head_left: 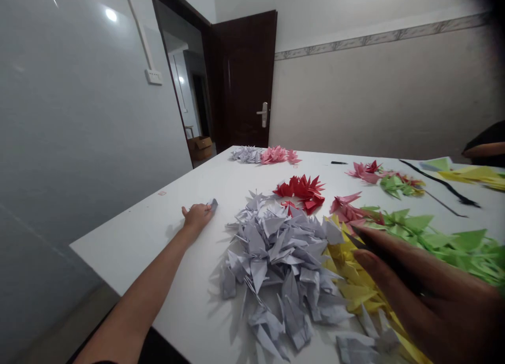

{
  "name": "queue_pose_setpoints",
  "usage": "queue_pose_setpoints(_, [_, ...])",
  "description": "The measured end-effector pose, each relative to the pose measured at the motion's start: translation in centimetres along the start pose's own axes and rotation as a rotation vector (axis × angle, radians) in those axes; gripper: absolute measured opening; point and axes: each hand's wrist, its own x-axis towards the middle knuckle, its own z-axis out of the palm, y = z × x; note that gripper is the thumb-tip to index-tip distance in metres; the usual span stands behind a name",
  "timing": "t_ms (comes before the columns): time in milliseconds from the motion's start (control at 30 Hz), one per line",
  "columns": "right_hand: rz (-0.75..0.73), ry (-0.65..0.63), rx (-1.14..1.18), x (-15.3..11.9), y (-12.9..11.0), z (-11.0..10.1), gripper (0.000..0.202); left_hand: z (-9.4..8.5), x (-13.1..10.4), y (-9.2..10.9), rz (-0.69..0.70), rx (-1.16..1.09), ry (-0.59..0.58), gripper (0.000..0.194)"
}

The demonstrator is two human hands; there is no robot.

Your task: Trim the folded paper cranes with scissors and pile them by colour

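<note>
At the left of the white table, my left hand (196, 218) reaches out with its fingers closed on a small grey folded paper piece (213, 203). My right hand (437, 295), large and close at the lower right, grips dark pointed tweezers (369, 244); the two tips are slightly apart with nothing visible between them. A big heap of grey folded paper pieces (272, 259) lies between my hands. Under and beside the tweezers are yellow folded papers (351, 274), with green ones (453, 238) further right.
Red folded papers (302, 190) lie behind the grey heap. Grey (246, 154) and pink (275, 154) piles sit at the far edge. A black cord-like strip (437, 180) and a small dark object (338, 162) rest at the back. Another person's arm (485, 149) shows at the right.
</note>
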Motion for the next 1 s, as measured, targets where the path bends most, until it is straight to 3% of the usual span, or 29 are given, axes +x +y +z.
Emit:
queue_pose_setpoints(100, [-0.122,-0.026,0.013,0.4,-1.4,-0.1,0.03,-1.2,-1.3,1.3,0.075,-0.029,0.075,0.026])
queue_pose_setpoints(233, [-0.066,-0.082,0.124,0.7,-2.2,0.7,0.03,-3.8,-2.8,4.8,0.217,-0.078,0.222,0.026])
queue_pose_setpoints(367, [0.058,-0.105,0.214,0.8,-2.8,2.5,0.033,-6.3,-6.1,11.3,0.442,-0.167,0.327,0.026])
queue_pose_setpoints(467, [0.126,-0.038,0.191,0.9,-2.9,3.5,0.042,-7.6,-9.7,16.5,0.782,-0.318,0.526,0.015])
queue_pose_setpoints(533, [0.152,0.003,0.169,1.2,-2.6,3.6,0.043,-8.3,-11.7,19.2,0.94,-0.403,0.57,0.009])
queue_pose_setpoints(667, [0.234,0.019,0.208,1.7,-1.5,2.7,0.028,-9.1,-13.4,21.8,1.011,-0.573,0.578,0.007])
queue_pose_setpoints(767, [0.283,0.008,0.28,1.9,-0.5,2.1,0.024,-8.9,-13.3,22.0,1.025,-0.733,0.574,0.018])
queue_pose_setpoints(867, [0.341,-0.05,0.44,2.0,0.0,1.9,0.025,-8.2,-13.2,21.8,0.919,-0.95,0.57,0.033])
queue_pose_setpoints(933, [0.391,-0.08,0.571,2.0,0.1,1.8,0.027,-7.8,-13.2,21.6,0.809,-1.13,0.429,0.041])
queue_pose_setpoints(1000, [0.445,-0.093,0.684,2.0,-0.1,1.7,0.029,-7.5,-13.4,21.7,0.747,-1.314,0.17,0.046])
